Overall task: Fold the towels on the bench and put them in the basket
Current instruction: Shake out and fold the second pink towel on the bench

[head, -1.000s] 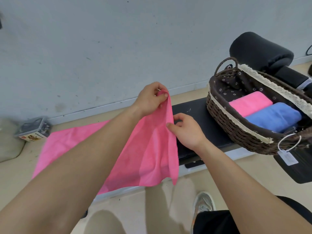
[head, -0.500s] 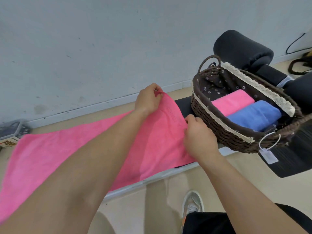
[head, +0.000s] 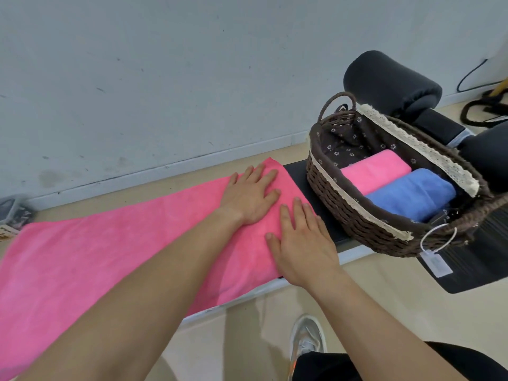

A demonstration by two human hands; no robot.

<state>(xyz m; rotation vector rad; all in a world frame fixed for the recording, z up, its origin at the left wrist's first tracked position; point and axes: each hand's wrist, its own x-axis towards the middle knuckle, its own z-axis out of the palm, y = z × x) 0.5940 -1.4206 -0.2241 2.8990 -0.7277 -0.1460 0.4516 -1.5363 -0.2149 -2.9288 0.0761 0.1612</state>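
— One long pink towel fills most of the view. It lies flat along the black surface, and its left end runs out of frame.

— And the container?

— One brown wicker basket stands on the same surface, just right of the towel's end, with a strip of bare black between them. It has a dark flowered lining and cream lace along the rim. One loop handle shows at the far end.

— What's in it?

— Two towels, side by side and touching. One is a folded pink towel nearer the wall, and one is a blue towel nearer the person. That makes three towels in all: two pink, one blue.

— Behind the basket?

— Two black padded rollers.

— The hands?

— Two, both palm down on the right end of the long towel, pressing it flat with straight fingers. The left hand is spread on the far part. The right hand lies just beside it at the near edge, fingers pointing toward the wall. Neither pinches the cloth.

— Anything smaller?

— One grey shoe on the floor, and one white tag hanging on a white loop from the basket's near end.
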